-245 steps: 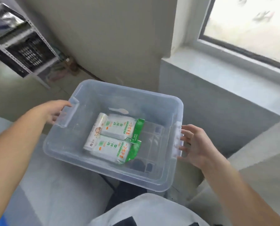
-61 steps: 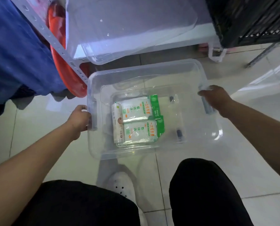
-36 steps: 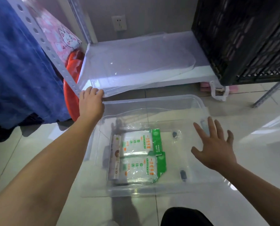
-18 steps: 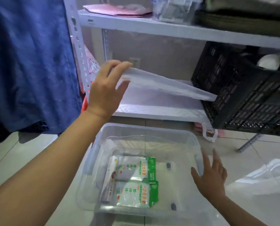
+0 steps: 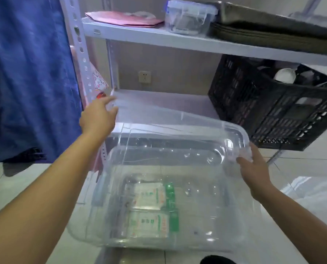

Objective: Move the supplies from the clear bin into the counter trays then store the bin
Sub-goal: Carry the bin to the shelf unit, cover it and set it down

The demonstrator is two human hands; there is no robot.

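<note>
The clear bin [image 5: 77,230] stands on the tiled floor in front of me. Inside it lie two white-and-green packets [image 5: 149,196] [image 5: 149,223] side by side, seen through plastic. A clear lid [image 5: 177,130] hangs tilted just above the bin, its far edge higher. My left hand [image 5: 98,119] grips the lid's far left corner. My right hand [image 5: 255,171] holds the lid's right edge near the corner. Whether the lid touches the bin's rim I cannot tell.
A white metal shelf unit [image 5: 158,38] stands behind the bin. A black slatted crate [image 5: 269,111] fills the lower shelf's right side. The upper shelf bears a pink folder [image 5: 124,19], a clear lidded box [image 5: 189,16] and dark folded trays [image 5: 273,29]. A blue cloth [image 5: 25,73] hangs at left.
My left hand has drawn the clear lid off the lower shelf and down over the bin. My right hand rose from beside the bin and took the lid's right edge.
</note>
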